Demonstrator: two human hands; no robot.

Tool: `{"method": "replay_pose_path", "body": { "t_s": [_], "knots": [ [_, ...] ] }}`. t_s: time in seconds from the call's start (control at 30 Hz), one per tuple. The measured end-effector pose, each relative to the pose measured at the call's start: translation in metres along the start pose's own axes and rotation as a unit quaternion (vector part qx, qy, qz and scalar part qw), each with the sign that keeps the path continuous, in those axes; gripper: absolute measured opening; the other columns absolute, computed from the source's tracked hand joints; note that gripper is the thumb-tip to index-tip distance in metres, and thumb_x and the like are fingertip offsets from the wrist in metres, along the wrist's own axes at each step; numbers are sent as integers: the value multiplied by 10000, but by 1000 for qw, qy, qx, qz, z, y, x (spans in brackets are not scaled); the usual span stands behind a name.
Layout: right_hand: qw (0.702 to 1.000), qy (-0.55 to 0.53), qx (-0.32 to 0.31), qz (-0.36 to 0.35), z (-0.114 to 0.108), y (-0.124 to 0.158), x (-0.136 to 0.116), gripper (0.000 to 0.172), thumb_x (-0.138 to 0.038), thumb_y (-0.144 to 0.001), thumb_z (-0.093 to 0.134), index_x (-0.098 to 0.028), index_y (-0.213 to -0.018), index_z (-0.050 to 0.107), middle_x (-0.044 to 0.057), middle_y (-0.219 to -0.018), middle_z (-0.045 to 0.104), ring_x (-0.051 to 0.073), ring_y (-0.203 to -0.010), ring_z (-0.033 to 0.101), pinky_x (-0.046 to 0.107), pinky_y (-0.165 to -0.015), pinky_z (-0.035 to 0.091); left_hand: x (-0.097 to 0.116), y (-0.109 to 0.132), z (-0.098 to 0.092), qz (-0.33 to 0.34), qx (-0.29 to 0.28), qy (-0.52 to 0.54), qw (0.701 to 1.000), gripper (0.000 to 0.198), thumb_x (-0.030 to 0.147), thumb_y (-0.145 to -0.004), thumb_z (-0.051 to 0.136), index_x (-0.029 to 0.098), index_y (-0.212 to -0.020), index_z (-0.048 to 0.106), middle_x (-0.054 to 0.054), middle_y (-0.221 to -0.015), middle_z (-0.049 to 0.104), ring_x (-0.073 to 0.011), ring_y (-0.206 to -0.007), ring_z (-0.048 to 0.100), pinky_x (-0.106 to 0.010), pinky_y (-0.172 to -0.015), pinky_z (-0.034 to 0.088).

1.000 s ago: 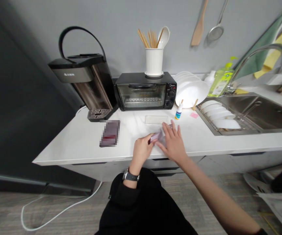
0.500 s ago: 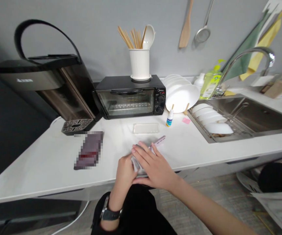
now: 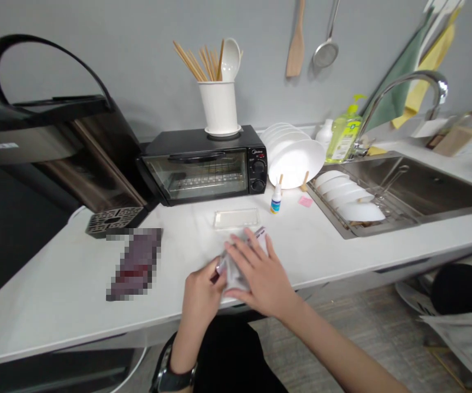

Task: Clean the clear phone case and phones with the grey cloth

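Observation:
A crinkled, greyish see-through plastic packet lies at the counter's front edge, and a printed end of it shows past my fingers. My left hand is closed, pinching the packet's left edge between thumb and fingers. Flat across the packet rests my right hand, its fingers stretched out and slightly spread. Just beyond the hands sits a clear, shallow rectangular case. Right of the case stand a small white spray bottle with a blue and yellow label and a pink slip.
A pixelated dark purple item lies left on the white counter. Behind are a drinks machine, a toaster oven bearing a utensil cup, and white plates. At right, bowls stand in the sink.
My right hand has shifted off my left hand, so more of the packet shows. My left hand has moved slightly left in view, and the whole view has shifted a little.

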State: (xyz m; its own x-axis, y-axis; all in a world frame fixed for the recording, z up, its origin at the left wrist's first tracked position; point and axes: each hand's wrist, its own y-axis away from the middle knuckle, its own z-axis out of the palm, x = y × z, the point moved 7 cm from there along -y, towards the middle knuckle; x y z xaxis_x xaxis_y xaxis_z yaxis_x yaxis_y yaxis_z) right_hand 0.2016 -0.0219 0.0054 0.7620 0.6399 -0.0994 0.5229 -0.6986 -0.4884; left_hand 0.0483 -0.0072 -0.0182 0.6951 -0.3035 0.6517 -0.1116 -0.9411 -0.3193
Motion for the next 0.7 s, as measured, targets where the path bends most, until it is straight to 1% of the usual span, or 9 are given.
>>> {"method": "replay_pose_path", "body": {
  "t_s": [0.07, 0.13, 0.27, 0.33, 0.47, 0.53, 0.57, 0.63, 0.7],
  "knots": [
    [995, 18, 24, 90, -5, 2, 25, 815, -655, -1041, 410, -135, -1657, 297, 104, -1714, 336, 410, -1624, 87, 712, -1255, 187, 4, -1, 0, -19, 5, 31, 999, 294, 374, -957, 605, 197, -1114, 780, -52, -932, 829, -202, -802, 783, -236, -753, 557],
    [993, 20, 33, 115, -6, 2, 31, 838, -651, -1031, 436, -110, -1656, 297, 128, -1710, 337, 450, -1619, 49, 741, -1242, 173, 6, -1, 0, -23, 6, 41, 999, 307, 377, -970, 603, 212, -1169, 768, -48, -983, 830, -195, -835, 783, -233, -788, 555],
    [998, -32, -17, -58, 3, 0, -10, 881, -725, -1012, 407, -148, -1665, 280, 85, -1738, 275, 369, -1634, 77, 631, -1279, 233, 4, -1, 0, -9, 2, -3, 1000, 190, 266, -876, 599, 166, -842, 757, -37, -684, 753, -172, -567, 667, -231, -608, 508],
    [996, -39, -23, -79, 3, 1, -13, 878, -734, -1013, 393, -156, -1665, 281, 79, -1731, 296, 337, -1632, 125, 607, -1282, 250, 2, 0, 1, -10, -2, 2, 1000, 175, 251, -859, 597, 163, -820, 743, -34, -666, 739, -169, -557, 655, -228, -599, 502],
    [994, 11, 43, 103, -6, 1, 34, 784, -598, -1056, 436, -128, -1663, 279, 124, -1682, 399, 395, -1626, 107, 692, -1259, 220, 2, 0, 4, -41, -9, 66, 997, 294, 360, -973, 593, 195, -1153, 756, -44, -929, 812, -185, -811, 764, -229, -770, 553],
    [988, 22, 61, 142, -8, 1, 39, 791, -583, -1048, 464, -106, -1656, 295, 145, -1683, 390, 433, -1623, 57, 726, -1244, 212, 3, 1, 4, -46, -8, 65, 997, 322, 396, -978, 606, 205, -1193, 750, -49, -965, 815, -190, -843, 765, -237, -796, 554],
    [990, 17, 56, 125, -7, 0, 32, 798, -595, -1039, 475, -103, -1648, 318, 146, -1694, 367, 441, -1622, 41, 726, -1243, 217, 2, 1, 4, -45, -7, 58, 997, 315, 390, -976, 598, 197, -1170, 754, -49, -930, 813, -187, -801, 754, -238, -770, 552],
    [999, -11, 23, 30, -2, -5, 6, 802, -630, -1029, 475, -112, -1630, 361, 133, -1713, 333, 406, -1628, 66, 671, -1262, 242, 2, 1, 2, -28, -5, 39, 999, 274, 374, -937, 607, 170, -1019, 770, -51, -809, 789, -185, -676, 704, -244, -683, 536],
    [997, -44, -7, -70, 0, -6, -16, 791, -655, -1033, 447, -127, -1618, 380, 126, -1696, 375, 337, -1622, 172, 598, -1286, 251, 4, 1, 0, 1, -5, 22, 1000, 248, 372, -877, 637, 155, -825, 745, -54, -695, 749, -193, -587, 652, -259, -611, 512]
  ]
}}
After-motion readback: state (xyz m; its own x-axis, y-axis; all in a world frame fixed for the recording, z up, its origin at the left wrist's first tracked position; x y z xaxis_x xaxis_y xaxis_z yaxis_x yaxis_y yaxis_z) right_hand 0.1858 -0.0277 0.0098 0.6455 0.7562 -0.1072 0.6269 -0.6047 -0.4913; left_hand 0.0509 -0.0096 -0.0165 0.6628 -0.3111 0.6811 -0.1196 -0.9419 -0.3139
